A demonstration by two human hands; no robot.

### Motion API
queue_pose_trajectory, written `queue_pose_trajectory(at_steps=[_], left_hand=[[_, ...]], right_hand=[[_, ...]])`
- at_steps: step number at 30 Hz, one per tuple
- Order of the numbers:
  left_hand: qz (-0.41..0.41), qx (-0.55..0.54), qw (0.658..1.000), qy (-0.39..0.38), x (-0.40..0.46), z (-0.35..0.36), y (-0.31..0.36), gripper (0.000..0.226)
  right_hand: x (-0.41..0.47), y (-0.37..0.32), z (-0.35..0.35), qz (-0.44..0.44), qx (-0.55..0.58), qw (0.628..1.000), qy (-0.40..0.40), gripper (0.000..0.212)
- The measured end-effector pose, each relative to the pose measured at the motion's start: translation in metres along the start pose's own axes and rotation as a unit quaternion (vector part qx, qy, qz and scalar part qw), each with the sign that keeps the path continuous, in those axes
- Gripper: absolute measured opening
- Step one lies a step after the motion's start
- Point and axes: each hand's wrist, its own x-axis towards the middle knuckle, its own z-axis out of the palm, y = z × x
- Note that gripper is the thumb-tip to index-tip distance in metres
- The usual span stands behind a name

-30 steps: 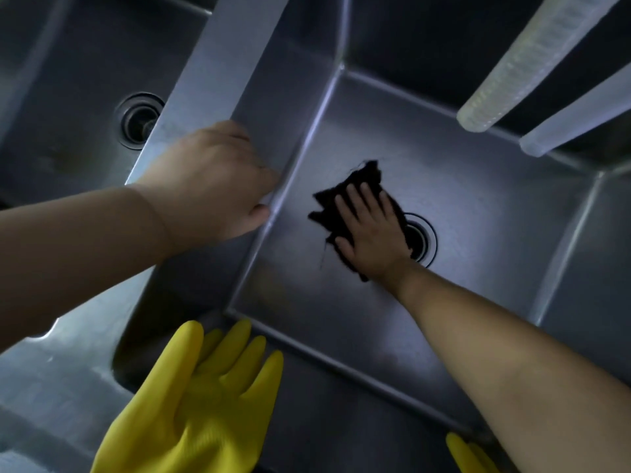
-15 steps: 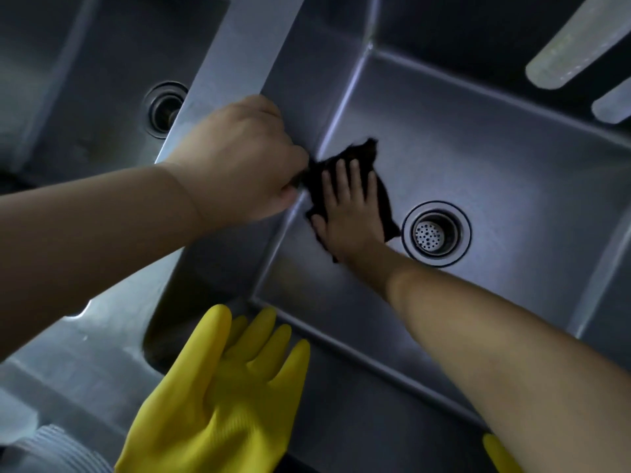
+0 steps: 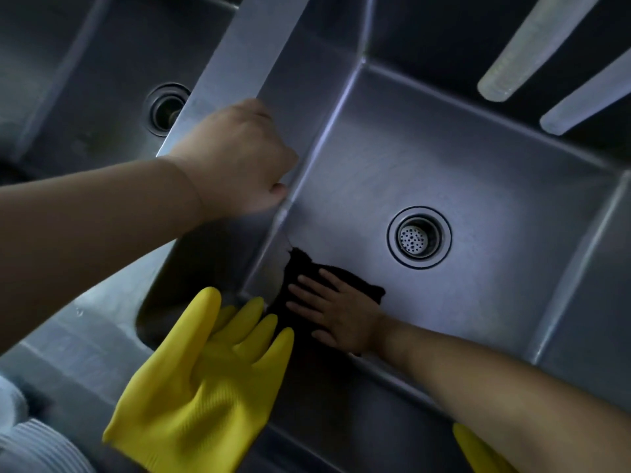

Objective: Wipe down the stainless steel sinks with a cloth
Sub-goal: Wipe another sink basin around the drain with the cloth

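Right hand (image 3: pixel 336 319): fingers straight and spread, pressing the black cloth (image 3: pixel 300 278) flat on the sink (image 3: pixel 478 186) floor, near-left corner
Left hand (image 3: pixel 239 158): fingers curled over the divider (image 3: pixel 252 46)
Around: drain (image 3: pixel 419 237) apart from cloth; yellow glove (image 3: pixel 198 380) overlaps its near edge

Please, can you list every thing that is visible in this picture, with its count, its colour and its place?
sink basins: 2, grey steel; one on the right with the cloth, one at upper left.
divider: 1, grey steel, between the basins.
drains: 2, dark metal, one in each basin floor.
cloth: 1, black, on the floor of the right basin, near front left corner.
rubber gloves: 2, yellow, on the front rim; one is mostly cut off at the bottom edge.
pale rods: 2, whitish, upper right.
left hand: 1, grips the divider.
right hand: 1, presses flat on the cloth.
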Motion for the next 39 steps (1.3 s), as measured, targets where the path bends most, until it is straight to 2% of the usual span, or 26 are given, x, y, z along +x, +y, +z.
queue_pose_trajectory(at_steps=[4, 8, 13, 17, 21, 26, 29, 32, 34, 36, 39], left_hand=[[-0.004, 0.012, 1.000, 0.003, 0.000, -0.002, 0.003, 0.029], [0.001, 0.026, 1.000, -0.002, -0.001, -0.002, 0.003, 0.034], [0.015, 0.059, 0.998, -0.020, 0.001, -0.001, 0.001, 0.036], [0.020, 0.097, 0.995, -0.019, 0.001, 0.000, 0.001, 0.041], [-0.001, 0.105, 0.994, -0.036, 0.000, -0.002, 0.004, 0.039], [0.007, 0.119, 0.991, -0.058, 0.000, -0.008, 0.010, 0.031], [0.026, 0.115, 0.991, -0.061, 0.001, -0.012, 0.013, 0.033], [0.026, 0.131, 0.988, -0.075, 0.011, 0.000, 0.027, 0.033], [0.005, 0.117, 0.985, -0.124, 0.020, 0.017, 0.048, 0.022], [0.000, 0.107, 0.979, -0.173, 0.035, 0.028, 0.069, 0.015], [0.021, 0.098, 0.968, -0.232, 0.062, 0.046, 0.093, 0.023]], right_hand=[[-0.024, 0.033, -0.004, 0.012, -0.010, 1.000, 0.010, 0.070], [-0.020, 0.065, -0.014, 0.149, 0.008, 0.988, 0.034, 0.071], [0.010, 0.103, -0.026, 0.319, 0.032, 0.946, 0.052, 0.071], [0.030, 0.111, -0.025, 0.379, 0.034, 0.924, 0.045, 0.070], [0.020, 0.088, -0.018, 0.330, 0.017, 0.943, 0.032, 0.073], [-0.020, 0.033, -0.006, 0.120, 0.025, 0.992, 0.003, 0.072], [-0.054, 0.017, 0.001, 0.002, 0.040, 0.999, -0.010, 0.069], [-0.090, 0.018, 0.006, -0.067, 0.034, 0.997, -0.025, 0.068], [-0.112, 0.028, 0.007, -0.070, 0.018, 0.997, -0.026, 0.067], [-0.129, 0.043, 0.007, -0.035, 0.006, 0.999, -0.031, 0.066], [-0.147, 0.066, 0.005, 0.060, 0.002, 0.998, -0.014, 0.068]])
